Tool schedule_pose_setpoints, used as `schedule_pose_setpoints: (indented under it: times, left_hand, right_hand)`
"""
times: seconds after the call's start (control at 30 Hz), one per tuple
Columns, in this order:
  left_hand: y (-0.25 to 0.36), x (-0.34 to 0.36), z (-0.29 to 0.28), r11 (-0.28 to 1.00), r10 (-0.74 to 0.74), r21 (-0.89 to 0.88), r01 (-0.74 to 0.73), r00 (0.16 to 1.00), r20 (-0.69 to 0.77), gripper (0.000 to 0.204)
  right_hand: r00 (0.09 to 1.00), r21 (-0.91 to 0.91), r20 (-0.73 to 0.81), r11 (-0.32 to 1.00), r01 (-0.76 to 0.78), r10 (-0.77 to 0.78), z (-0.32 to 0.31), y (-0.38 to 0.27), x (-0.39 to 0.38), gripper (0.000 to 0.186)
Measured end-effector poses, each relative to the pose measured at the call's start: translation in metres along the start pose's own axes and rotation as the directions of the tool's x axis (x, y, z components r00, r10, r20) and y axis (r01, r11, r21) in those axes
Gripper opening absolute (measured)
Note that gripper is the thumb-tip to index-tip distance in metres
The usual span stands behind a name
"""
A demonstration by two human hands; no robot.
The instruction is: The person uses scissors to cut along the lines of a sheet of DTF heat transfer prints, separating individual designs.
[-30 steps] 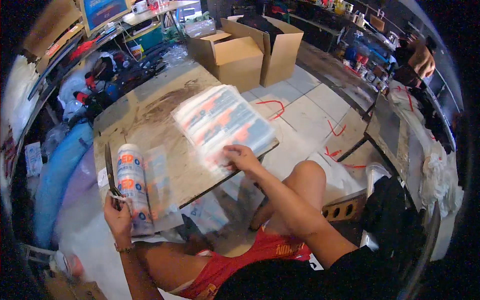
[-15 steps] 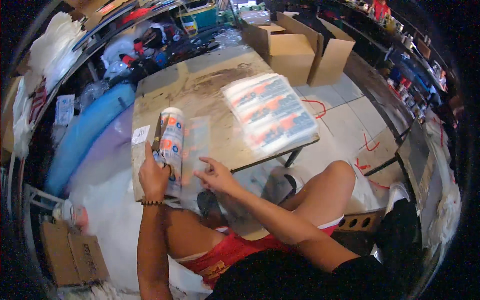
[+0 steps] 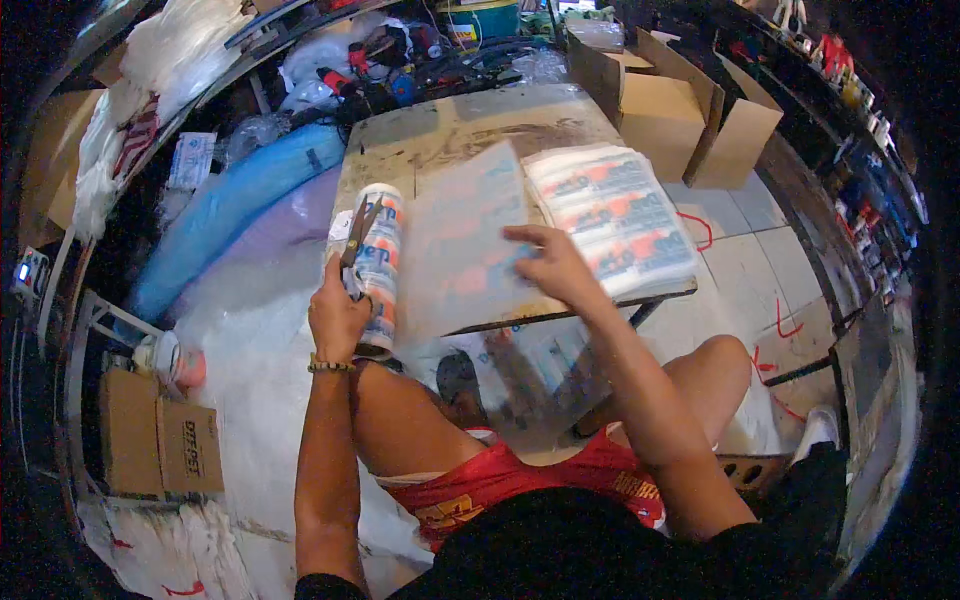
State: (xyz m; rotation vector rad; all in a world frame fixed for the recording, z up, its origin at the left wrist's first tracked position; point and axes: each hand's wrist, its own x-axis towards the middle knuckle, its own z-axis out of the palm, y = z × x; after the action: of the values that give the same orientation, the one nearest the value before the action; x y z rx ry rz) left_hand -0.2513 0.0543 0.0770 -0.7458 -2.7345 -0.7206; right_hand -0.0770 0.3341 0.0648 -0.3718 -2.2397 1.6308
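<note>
In my left hand [image 3: 340, 318] is a pair of scissors [image 3: 357, 238] with dark, slightly parted blades, lying over a roll of printed plastic film [image 3: 382, 250]. The roll stretches front to back along the left of the worn table [image 3: 460, 120], with orange and blue print. From it a translucent film sheet [image 3: 460, 245] extends to the right. My right hand [image 3: 562, 268] grips the sheet's right edge between its fingers, just left of a stack of printed film sheets [image 3: 612, 215]. The exact finger contact is partly hidden.
Open cardboard boxes [image 3: 660, 115] stand behind the table at the right. A blue plastic-wrapped bundle [image 3: 235, 215] lies left of the table. Another cardboard box [image 3: 160, 440] sits at the lower left. Cluttered shelves [image 3: 850, 100] run along the right.
My right hand has moved right and away from me, and the film sheet now spreads wider from the roll. The view has shifted, so the table appears farther right.
</note>
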Motion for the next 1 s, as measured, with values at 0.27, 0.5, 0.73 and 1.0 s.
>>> schedule_pose_setpoints:
  times: [0.27, 0.5, 0.73, 1.0]
  left_hand:
    - [-0.005, -0.007, 0.004, 0.968, -0.123, -0.214, 0.132, 0.991, 0.052, 0.063]
    - [0.000, -0.017, 0.001, 0.972, -0.191, -0.149, 0.182, 0.981, -0.045, 0.066]
    - [0.066, -0.104, -0.025, 0.561, -0.155, -0.794, 0.234, 0.972, 0.177, 0.052]
    - [0.095, -0.230, -0.011, 0.163, -0.035, -0.562, 0.811, 0.574, 0.818, 0.045]
  right_hand:
    - [0.965, 0.111, -0.200, 0.982, -0.151, 0.170, -0.118, 0.058, -0.085, 0.051]
    - [0.851, 0.419, -0.408, 0.896, -0.149, 0.332, -0.072, 0.108, -0.128, 0.053]
    - [0.894, 0.652, -0.273, 0.752, -0.099, 0.355, 0.029, 0.112, -0.169, 0.070]
    - [0.916, 0.673, -0.168, 0.721, -0.162, 0.363, 0.094, 0.088, -0.120, 0.059]
